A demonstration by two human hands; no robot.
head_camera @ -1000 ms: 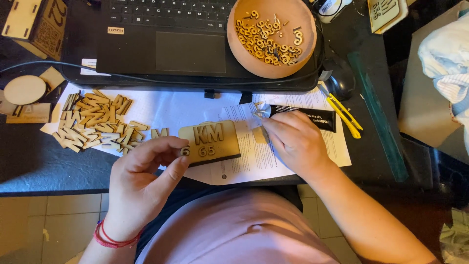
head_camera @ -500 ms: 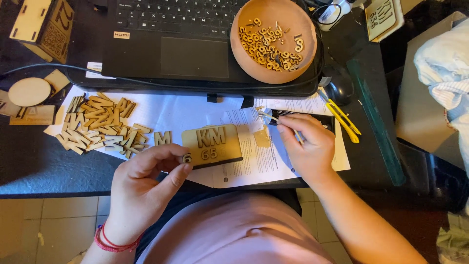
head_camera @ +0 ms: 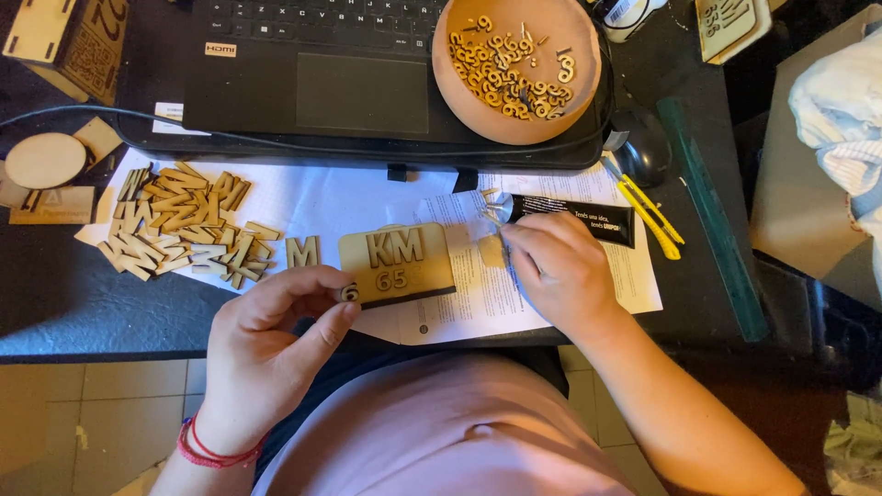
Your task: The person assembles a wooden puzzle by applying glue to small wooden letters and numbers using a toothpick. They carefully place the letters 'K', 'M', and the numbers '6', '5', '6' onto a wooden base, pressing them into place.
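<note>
My left hand (head_camera: 271,335) pinches a small wooden digit (head_camera: 350,293) between thumb and fingers, right at the lower left corner of a wooden plaque (head_camera: 397,264) with raised letters and digits. The plaque lies on white paper sheets (head_camera: 367,197). My right hand (head_camera: 560,271) rests to the right of the plaque and grips a thin stick (head_camera: 506,246), its tip near a black glue tube (head_camera: 574,219) that lies on the paper. A loose wooden letter (head_camera: 303,252) sits just left of the plaque.
A pile of wooden letters (head_camera: 179,225) lies at the left. A terracotta bowl (head_camera: 516,69) of small wooden digits sits on a black laptop (head_camera: 363,69). A yellow cutter (head_camera: 648,213), a green ruler (head_camera: 712,220) and a round wooden disc (head_camera: 44,161) are nearby.
My right hand has drawn back from the glue tube's nozzle toward the plaque, holding the thin stick. The left hand keeps the small digit by the plaque's corner.
</note>
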